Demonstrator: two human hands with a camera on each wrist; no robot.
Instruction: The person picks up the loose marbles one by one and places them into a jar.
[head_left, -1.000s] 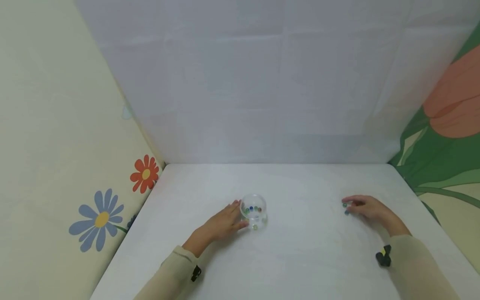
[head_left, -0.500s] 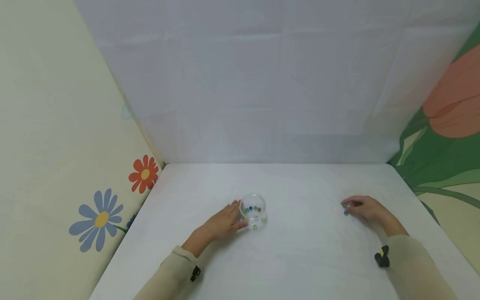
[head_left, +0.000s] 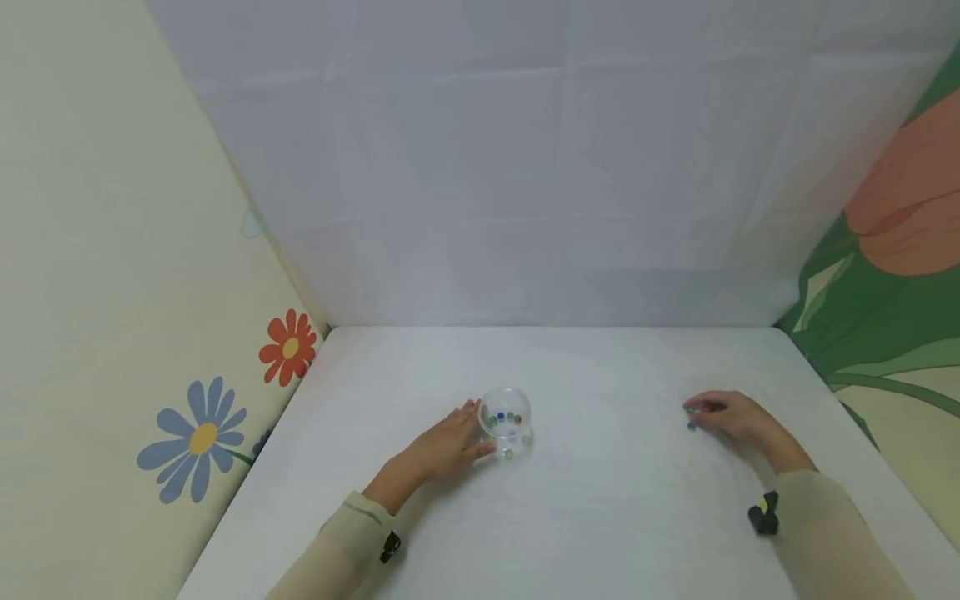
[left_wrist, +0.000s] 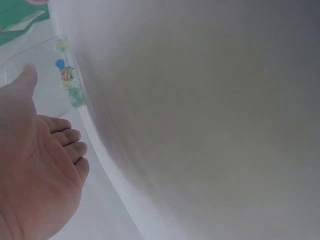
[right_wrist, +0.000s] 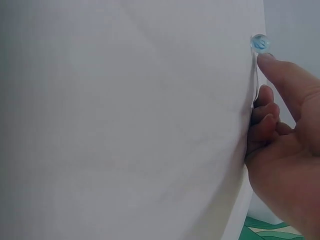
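My left hand (head_left: 446, 446) lies at the left side of a clear cup (head_left: 517, 395), thumb in front and fingers behind, loosely extended. Several coloured marbles (head_left: 502, 417) sit in the cup's bottom, some green, one blue, one reddish. In the left wrist view, the open palm and thumb (left_wrist: 27, 80) are beside the cup (left_wrist: 35, 55). My right hand (head_left: 738, 417) pinches a green marble (head_left: 691, 409) between index finger and thumb at the tabletop. A blue marble (head_left: 692, 426) lies just beside the thumb; in the right wrist view, a bluish marble (right_wrist: 260, 43) shows by the thumb tip.
The white-covered table (head_left: 592, 500) meets a white cloth backdrop (head_left: 525, 208) at its far edge. A flower-patterned panel (head_left: 202, 437) borders it on the left, and a green leafy one (head_left: 892, 317) on the right.
The right index finger has come down and closed with the thumb around the green marble. The left hand and the cup stay in place.
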